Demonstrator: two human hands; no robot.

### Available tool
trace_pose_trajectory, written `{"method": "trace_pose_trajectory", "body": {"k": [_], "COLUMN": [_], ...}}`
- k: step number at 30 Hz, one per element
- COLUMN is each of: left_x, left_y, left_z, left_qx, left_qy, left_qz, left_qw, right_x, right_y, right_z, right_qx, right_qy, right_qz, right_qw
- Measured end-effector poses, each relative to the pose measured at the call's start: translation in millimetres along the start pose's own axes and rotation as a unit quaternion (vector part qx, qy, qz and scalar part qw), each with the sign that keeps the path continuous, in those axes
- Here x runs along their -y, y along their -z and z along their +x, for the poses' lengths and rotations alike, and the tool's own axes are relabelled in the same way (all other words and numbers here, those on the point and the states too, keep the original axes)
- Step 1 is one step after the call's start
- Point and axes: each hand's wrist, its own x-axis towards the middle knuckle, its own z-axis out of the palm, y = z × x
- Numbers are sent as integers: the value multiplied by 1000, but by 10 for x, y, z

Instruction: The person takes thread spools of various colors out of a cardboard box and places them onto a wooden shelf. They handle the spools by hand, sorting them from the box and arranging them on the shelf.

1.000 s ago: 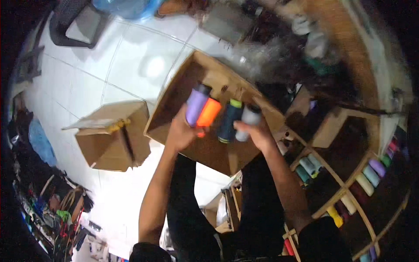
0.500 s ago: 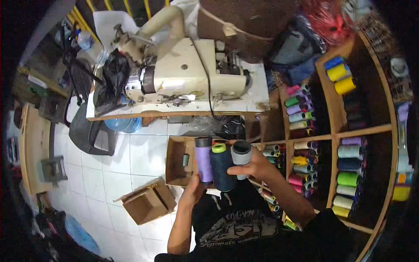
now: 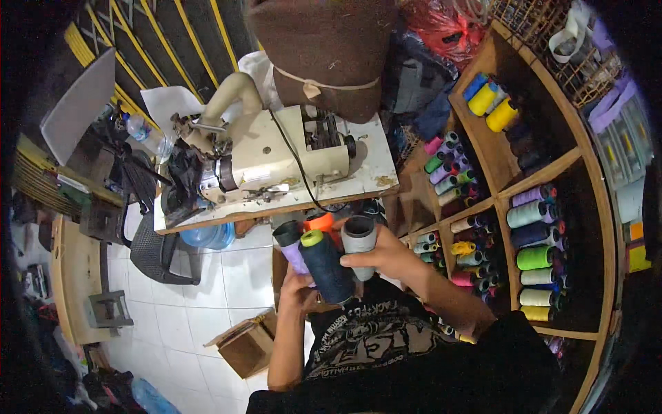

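Observation:
In front of my chest is a bunch of thread cones, gripped between both hands. My left hand (image 3: 298,292) is closed round the lower part of a purple thread cone (image 3: 296,259) with a dark top. My right hand (image 3: 389,254) wraps a grey thread cone (image 3: 360,250), its thumb across the front. Pressed between them is a dark navy thread cone (image 3: 328,270) with a yellow-green top, leaning to the left. Behind these shows the orange top of another cone (image 3: 319,221); its lower part is hidden.
A wooden shelf (image 3: 505,196) with many coloured thread cones stands on the right. Ahead, a cream sewing machine (image 3: 276,153) sits on a white table (image 3: 376,162). An opened cardboard box (image 3: 243,348) lies on the tiled floor, lower left. A dark chair (image 3: 160,252) stands left.
The view has swung to the right. The held cones have tilted, the purple one leaning further left, and the orange top has come more into sight. Both hands keep their hold.

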Motion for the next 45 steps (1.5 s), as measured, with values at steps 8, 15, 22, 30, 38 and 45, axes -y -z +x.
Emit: {"method": "trace_pose_trajectory", "body": {"k": [8, 15, 22, 30, 38, 45], "left_x": [300, 355, 237, 155, 243, 179], "left_y": [-77, -34, -6, 60, 85, -54], "left_z": [102, 287, 460, 573, 638, 595], "left_qx": [8, 35, 124, 97, 108, 124], "left_qy": [-23, -22, 4, 11, 18, 37], "left_qz": [-80, -130, -173, -149, -154, -145], "left_qw": [997, 991, 977, 984, 982, 981], "right_x": [-76, 221, 436, 831, 882, 1220], "right_y": [72, 178, 1331, 2178, 3830, 4346], "right_z": [103, 15, -217, -444, -83, 112], "right_qx": [-103, -82, -308, -476, -334, -371], "right_qy": [21, 36, 146, 166, 343, 343], "right_qz": [-36, -8, -172, -15, 593, 575], "right_qw": [994, 996, 924, 864, 647, 644]}}
